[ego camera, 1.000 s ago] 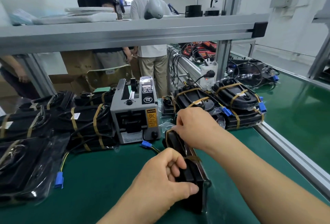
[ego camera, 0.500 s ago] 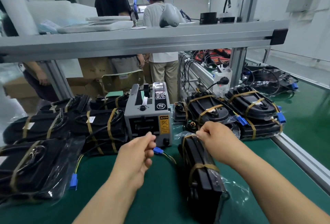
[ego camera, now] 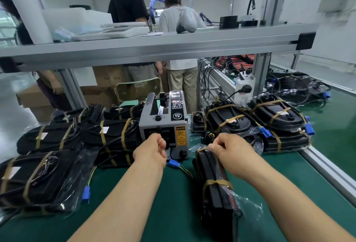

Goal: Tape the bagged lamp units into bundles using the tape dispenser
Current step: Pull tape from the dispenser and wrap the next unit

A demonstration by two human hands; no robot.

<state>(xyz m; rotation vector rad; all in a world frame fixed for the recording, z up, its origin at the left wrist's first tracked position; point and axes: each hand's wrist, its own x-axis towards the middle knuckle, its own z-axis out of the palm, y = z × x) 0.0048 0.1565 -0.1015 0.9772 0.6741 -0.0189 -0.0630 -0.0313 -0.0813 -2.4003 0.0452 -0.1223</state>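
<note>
A grey tape dispenser (ego camera: 163,126) stands at the middle of the green belt. My left hand (ego camera: 152,151) is at its front outlet, thumb and fingers pinched together on the tape strip, which they mostly hide. Just to the right, a bagged black lamp bundle (ego camera: 213,184) stands on edge. It has brown tape bands around its far end and its middle. My right hand (ego camera: 229,151) grips the bundle's far top end.
Taped bundles lie left of the dispenser (ego camera: 111,137), at the near left (ego camera: 34,180) and at the right (ego camera: 279,120). Loose blue connectors (ego camera: 174,163) trail on the belt. An aluminium shelf (ego camera: 154,47) spans overhead. A belt rail (ego camera: 327,170) runs at the right; people stand behind.
My left hand let go of the bundle's near end and moved up to the dispenser's outlet. My right hand stayed on the bundle's far end. The camera tilted up.
</note>
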